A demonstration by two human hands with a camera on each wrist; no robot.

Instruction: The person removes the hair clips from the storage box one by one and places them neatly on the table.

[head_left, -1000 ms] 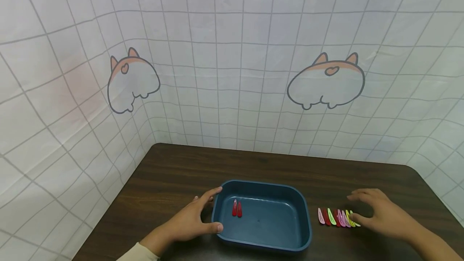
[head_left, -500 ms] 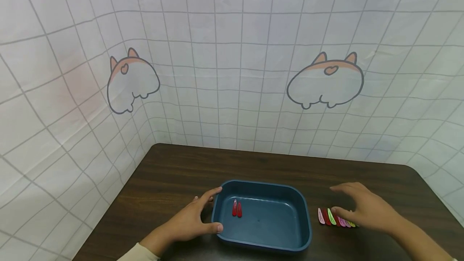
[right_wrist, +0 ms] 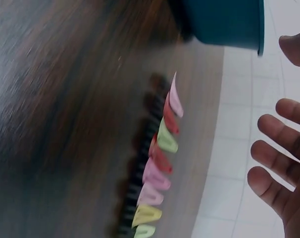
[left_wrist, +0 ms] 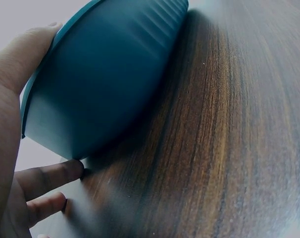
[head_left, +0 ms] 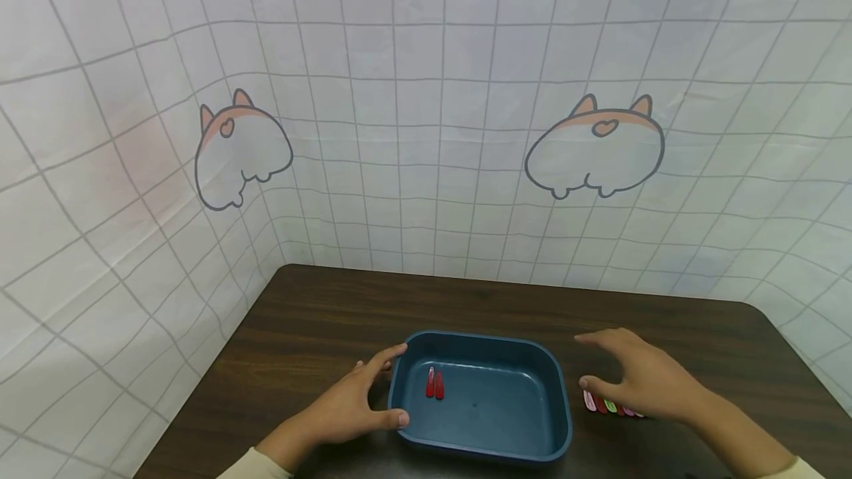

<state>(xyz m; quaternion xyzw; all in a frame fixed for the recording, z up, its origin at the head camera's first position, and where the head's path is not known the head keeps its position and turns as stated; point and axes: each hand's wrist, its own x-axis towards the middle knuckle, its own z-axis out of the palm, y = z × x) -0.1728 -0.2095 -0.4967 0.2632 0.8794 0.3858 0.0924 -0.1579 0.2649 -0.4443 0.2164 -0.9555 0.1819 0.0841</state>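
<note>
A blue plastic tub [head_left: 492, 420] stands on the dark wooden table, with two red snap hair clips [head_left: 435, 384] lying side by side at its left. My left hand [head_left: 342, 401] rests at the tub's left end, thumb and forefinger spread to touch its rim; in the left wrist view its other fingers [left_wrist: 51, 178] reach low by the outer wall. Over the row of hair clips right of the tub hovers my right hand [head_left: 642, 375], fingers apart and holding nothing. Pink, red, green and yellow clips [right_wrist: 157, 173] line up along a dark ridged strip in the right wrist view.
The brown wood-grain tabletop [head_left: 346, 309] runs back to a white grid-patterned curtain [head_left: 426, 131] that wraps the rear and sides. Cartoon animal drawings are printed on the curtain.
My right hand has moved left over the clip row toward the tub, covering more of the clips in the head view. My left hand, the tub and the two red clips have stayed in place.
</note>
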